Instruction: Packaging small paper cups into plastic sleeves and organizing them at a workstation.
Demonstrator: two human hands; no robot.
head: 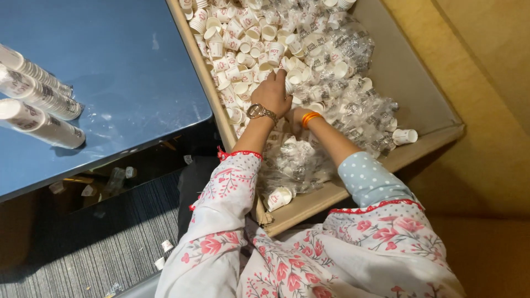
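Blue tabletop (110, 72) fills the space left of the hands, with three sleeves of stacked cups (38, 105) lying near its far-left edge. Both arms reach forward from floral sleeves into a big cardboard box (408, 83) heaped with small white paper cups (248, 38) and crumpled clear plastic wrappers (353, 110). The left hand (272, 94), wearing a wristwatch, rests palm-down on the heap, fingers curled around a cup (289, 86) at its fingertips. The right hand (296, 115), orange bangles on the wrist, is tucked under the left and mostly hidden; I cannot tell its grip. Bare box floor lies open well right of the hands. One cup (404, 136) sits alone there.
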